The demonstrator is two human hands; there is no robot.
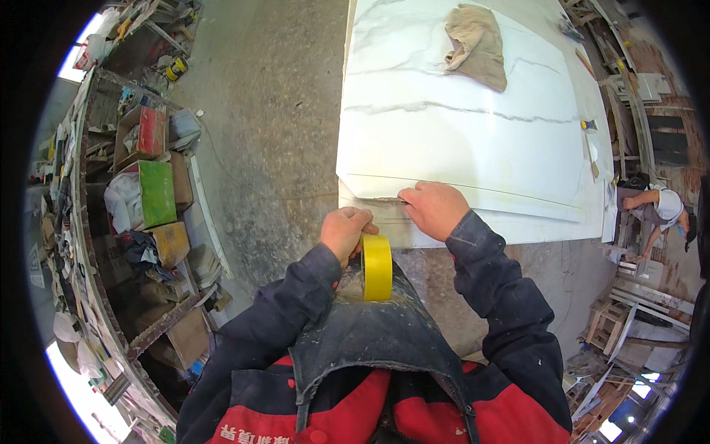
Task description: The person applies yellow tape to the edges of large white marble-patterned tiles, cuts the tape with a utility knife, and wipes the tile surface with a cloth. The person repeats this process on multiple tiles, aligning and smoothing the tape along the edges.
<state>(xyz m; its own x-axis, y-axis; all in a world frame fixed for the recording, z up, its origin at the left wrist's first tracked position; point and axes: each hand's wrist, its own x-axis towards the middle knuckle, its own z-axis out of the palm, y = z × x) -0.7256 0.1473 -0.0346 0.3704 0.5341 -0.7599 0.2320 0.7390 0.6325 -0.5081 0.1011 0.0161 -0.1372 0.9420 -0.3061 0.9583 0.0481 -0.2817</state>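
Note:
My left hand (pixel 345 235) is closed at the rim of a wide roll of yellow tape (pixel 377 268), which stands upright over my apron. My right hand (pixel 436 212) has its fingers curled together at the near edge of a white marble-patterned slab (pixel 458 148); what lies between the fingertips is hidden. The slab's near left corner is cut off at a slant. It lies flat on a pale board (pixel 532 231) that sticks out toward me beneath it.
A crumpled brown cloth (pixel 475 46) lies on the far part of the slab. A small yellow-and-dark item (pixel 588 125) rests by its right edge. At left stands a cluttered rack (pixel 103 244) with boxes. Another person (pixel 665 206) bends down at far right.

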